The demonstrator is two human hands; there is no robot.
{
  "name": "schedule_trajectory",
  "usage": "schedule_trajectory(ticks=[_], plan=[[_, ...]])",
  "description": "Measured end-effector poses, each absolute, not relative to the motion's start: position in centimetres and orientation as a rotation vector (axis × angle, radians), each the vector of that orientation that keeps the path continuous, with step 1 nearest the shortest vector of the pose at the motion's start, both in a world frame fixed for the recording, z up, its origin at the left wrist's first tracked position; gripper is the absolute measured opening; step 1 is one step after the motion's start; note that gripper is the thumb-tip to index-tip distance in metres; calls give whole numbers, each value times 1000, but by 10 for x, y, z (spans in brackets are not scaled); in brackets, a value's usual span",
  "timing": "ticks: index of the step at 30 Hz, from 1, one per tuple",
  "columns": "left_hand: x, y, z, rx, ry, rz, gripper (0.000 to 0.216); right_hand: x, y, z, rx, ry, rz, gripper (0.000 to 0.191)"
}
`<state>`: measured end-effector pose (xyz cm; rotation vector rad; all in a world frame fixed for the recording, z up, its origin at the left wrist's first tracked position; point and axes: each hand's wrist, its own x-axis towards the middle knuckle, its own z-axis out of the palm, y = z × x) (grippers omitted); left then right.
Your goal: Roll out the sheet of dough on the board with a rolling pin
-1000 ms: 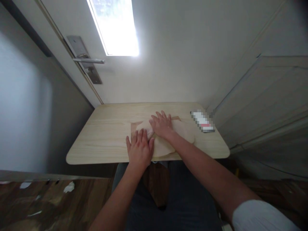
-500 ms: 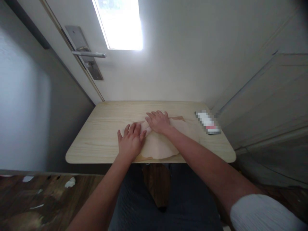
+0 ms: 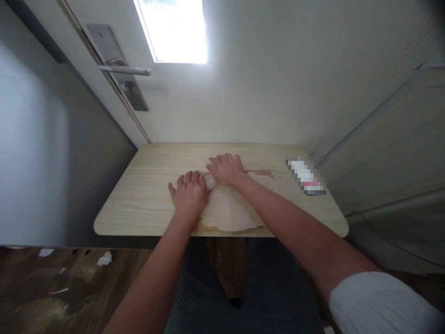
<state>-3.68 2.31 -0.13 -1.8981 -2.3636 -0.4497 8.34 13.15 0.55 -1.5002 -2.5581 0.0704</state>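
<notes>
A pale beige, thin sheet with a rounded, uneven edge (image 3: 227, 211) lies on the table in front of me. Brown flat material (image 3: 262, 173) shows from under it at its far and near edges. My left hand (image 3: 189, 195) rests palm down at the sheet's left side, fingers apart. Farther back, my right hand (image 3: 225, 168) presses flat on the far part of it, fingers stretched out. Between the two hands a lighter, whitish strip (image 3: 209, 181) shows; I cannot tell whether it is a fold or a separate piece.
The light wood table (image 3: 139, 195) stands against a white door with a metal handle (image 3: 127, 70). A phone-like object, pixelated (image 3: 306, 176), lies at the table's right side. Crumpled white scraps (image 3: 104, 258) are on the floor at left.
My right hand has slid slightly left and away from me, while the left has moved slightly right at the fingers. The view has shifted a little.
</notes>
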Motion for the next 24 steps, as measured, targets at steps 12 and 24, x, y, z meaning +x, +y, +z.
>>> schedule_trajectory(ticks=[12, 24], plan=[[-58, 49, 6, -1984, -2422, -258, 49, 74, 140, 9, -1555, -2520, 59, 57], [-78, 76, 4, -2091, -2389, -245, 46, 57, 167, 1, -1601, -2441, 154, 65]])
